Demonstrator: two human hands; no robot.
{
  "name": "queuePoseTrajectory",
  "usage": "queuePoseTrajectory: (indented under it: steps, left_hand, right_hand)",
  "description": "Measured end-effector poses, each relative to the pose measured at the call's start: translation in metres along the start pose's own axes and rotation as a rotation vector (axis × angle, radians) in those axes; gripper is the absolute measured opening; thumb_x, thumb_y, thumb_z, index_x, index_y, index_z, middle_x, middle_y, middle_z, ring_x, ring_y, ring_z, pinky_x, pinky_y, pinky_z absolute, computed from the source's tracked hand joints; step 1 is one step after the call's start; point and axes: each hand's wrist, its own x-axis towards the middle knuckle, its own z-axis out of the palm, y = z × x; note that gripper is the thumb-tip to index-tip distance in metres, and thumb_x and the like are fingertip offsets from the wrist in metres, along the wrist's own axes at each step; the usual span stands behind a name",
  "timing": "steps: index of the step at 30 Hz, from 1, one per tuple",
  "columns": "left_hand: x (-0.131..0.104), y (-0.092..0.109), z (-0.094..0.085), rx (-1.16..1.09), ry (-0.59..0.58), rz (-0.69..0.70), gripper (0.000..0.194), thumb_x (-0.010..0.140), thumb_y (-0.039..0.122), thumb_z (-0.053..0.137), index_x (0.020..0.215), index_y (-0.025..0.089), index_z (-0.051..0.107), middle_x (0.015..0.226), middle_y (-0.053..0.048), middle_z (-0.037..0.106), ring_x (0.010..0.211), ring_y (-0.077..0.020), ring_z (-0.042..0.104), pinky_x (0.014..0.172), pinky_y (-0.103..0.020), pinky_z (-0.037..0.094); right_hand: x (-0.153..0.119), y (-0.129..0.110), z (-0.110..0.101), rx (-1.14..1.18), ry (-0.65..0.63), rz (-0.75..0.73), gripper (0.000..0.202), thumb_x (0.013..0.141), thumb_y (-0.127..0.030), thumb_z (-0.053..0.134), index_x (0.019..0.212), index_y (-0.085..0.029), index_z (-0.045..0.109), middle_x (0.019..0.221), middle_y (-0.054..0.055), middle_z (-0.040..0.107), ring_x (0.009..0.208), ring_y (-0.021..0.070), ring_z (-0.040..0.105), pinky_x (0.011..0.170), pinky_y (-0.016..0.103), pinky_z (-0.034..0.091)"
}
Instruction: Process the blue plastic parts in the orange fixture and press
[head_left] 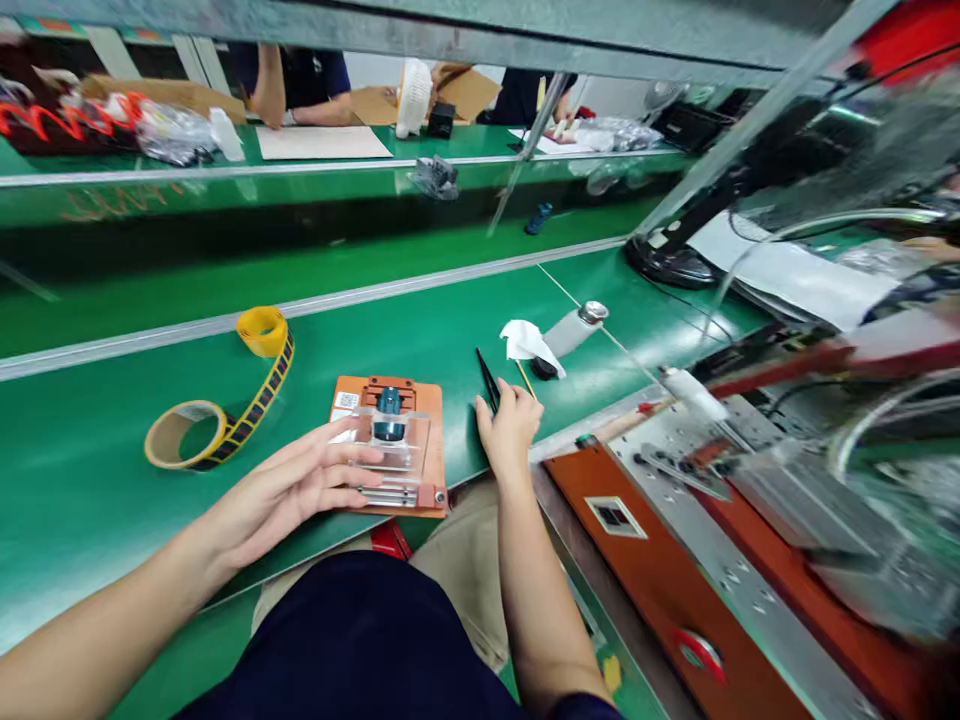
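My left hand (pixel 300 485) has its fingers stretched out, the tips over the clear plastic plate of an orange fixture (pixel 430 430). A dark blue part (pixel 389 415) sits in the fixture's upper middle. Black tweezers (pixel 487 375) run between the thumb and index finger of my right hand (pixel 511 430), which is closed round their near end, low over the green bench. Just beyond that hand are a thin wooden stick (pixel 525 378), a white wipe (pixel 529 345) and a whitish bottle with a metal top (pixel 574 330), lying close together.
A yellow-edged roll of labels (pixel 184 435) lies partly unrolled at the left. A machine with an orange-brown panel (pixel 637 560) and a red button (pixel 699 652) stands at the right. Across the raised green ledge, other people work at a bench; a metal shelf beam (pixel 450 35) crosses above.
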Motion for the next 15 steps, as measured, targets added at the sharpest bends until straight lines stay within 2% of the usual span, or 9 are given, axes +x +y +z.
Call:
queuePoseTrajectory:
  steps: [3, 5, 7, 9, 10, 11, 12, 13, 15]
  left_hand:
    - [0.028, 0.000, 0.007, -0.026, 0.139, -0.094, 0.033, 0.096, 0.023, 0.064, 0.124, 0.006, 0.064, 0.122, -0.024, 0.071, 0.103, -0.0261, 0.074, 0.095, -0.036, 0.060]
    - [0.039, 0.004, 0.005, 0.015, 0.177, -0.127, 0.029, 0.096, 0.024, 0.062, 0.118, 0.005, 0.066, 0.120, -0.025, 0.071, 0.101, -0.0254, 0.074, 0.095, -0.036, 0.059]
    - [0.044, 0.015, -0.003, 0.155, 0.168, -0.115, 0.036, 0.094, 0.029, 0.065, 0.123, 0.009, 0.064, 0.118, -0.022, 0.072, 0.098, -0.0258, 0.075, 0.091, -0.038, 0.060]
    - [0.051, 0.038, -0.018, 0.516, 0.187, 0.015, 0.043, 0.092, 0.036, 0.067, 0.127, 0.013, 0.063, 0.110, -0.017, 0.074, 0.092, -0.0260, 0.074, 0.084, -0.039, 0.059]
    - [0.056, 0.052, -0.029, 0.777, 0.245, 0.120, 0.043, 0.091, 0.039, 0.066, 0.127, 0.015, 0.064, 0.106, -0.015, 0.075, 0.092, -0.0267, 0.073, 0.084, -0.039, 0.058]
    - [0.064, 0.069, -0.040, 1.061, 0.339, 0.247, 0.040, 0.092, 0.039, 0.064, 0.124, 0.016, 0.067, 0.105, -0.014, 0.074, 0.095, -0.0278, 0.071, 0.087, -0.040, 0.056]
    - [0.074, 0.086, -0.051, 1.334, 0.490, 0.373, 0.037, 0.092, 0.037, 0.060, 0.121, 0.016, 0.069, 0.109, -0.014, 0.073, 0.104, -0.0299, 0.069, 0.094, -0.043, 0.053]
    - [0.085, 0.102, -0.063, 1.533, 0.617, 0.429, 0.037, 0.092, 0.036, 0.058, 0.122, 0.017, 0.069, 0.114, -0.016, 0.072, 0.113, -0.0330, 0.065, 0.101, -0.046, 0.048]
    - [0.111, 0.129, -0.083, 1.644, 0.717, 0.435, 0.034, 0.090, 0.037, 0.059, 0.114, 0.016, 0.073, 0.111, -0.018, 0.072, 0.118, -0.0381, 0.062, 0.104, -0.051, 0.044]
  right_hand:
    - [-0.001, 0.010, 0.010, 0.036, -0.005, 0.020, 0.047, 0.098, -0.041, 0.049, 0.132, -0.011, 0.061, 0.119, 0.021, 0.060, 0.109, 0.0350, 0.049, 0.089, 0.045, 0.040]
    - [0.000, 0.015, 0.016, 0.057, -0.003, 0.034, 0.043, 0.098, -0.038, 0.046, 0.125, -0.010, 0.064, 0.112, 0.020, 0.061, 0.104, 0.0342, 0.051, 0.086, 0.043, 0.040]
    - [0.002, 0.017, 0.019, 0.070, -0.001, 0.047, 0.039, 0.098, -0.036, 0.046, 0.118, -0.010, 0.066, 0.107, 0.019, 0.063, 0.100, 0.0334, 0.053, 0.084, 0.042, 0.040]
    - [0.002, 0.017, 0.020, 0.072, 0.002, 0.059, 0.037, 0.097, -0.034, 0.045, 0.114, -0.009, 0.067, 0.104, 0.019, 0.063, 0.098, 0.0330, 0.054, 0.083, 0.041, 0.040]
    - [0.002, 0.017, 0.020, 0.071, 0.004, 0.064, 0.036, 0.097, -0.033, 0.044, 0.113, -0.009, 0.067, 0.103, 0.019, 0.063, 0.097, 0.0329, 0.054, 0.082, 0.041, 0.040]
    - [0.002, 0.017, 0.020, 0.073, 0.007, 0.068, 0.035, 0.097, -0.032, 0.044, 0.112, -0.010, 0.067, 0.101, 0.018, 0.063, 0.096, 0.0329, 0.054, 0.081, 0.042, 0.040]
    - [0.002, 0.017, 0.020, 0.076, 0.012, 0.075, 0.034, 0.097, -0.031, 0.043, 0.111, -0.011, 0.067, 0.100, 0.018, 0.063, 0.096, 0.0329, 0.054, 0.081, 0.042, 0.040]
    - [0.001, 0.016, 0.021, 0.082, 0.017, 0.082, 0.034, 0.096, -0.031, 0.043, 0.110, -0.011, 0.066, 0.099, 0.017, 0.063, 0.095, 0.0329, 0.054, 0.080, 0.042, 0.040]
    - [0.001, 0.017, 0.022, 0.098, 0.025, 0.090, 0.033, 0.095, -0.031, 0.042, 0.109, -0.012, 0.067, 0.098, 0.017, 0.062, 0.094, 0.0330, 0.054, 0.079, 0.042, 0.040]
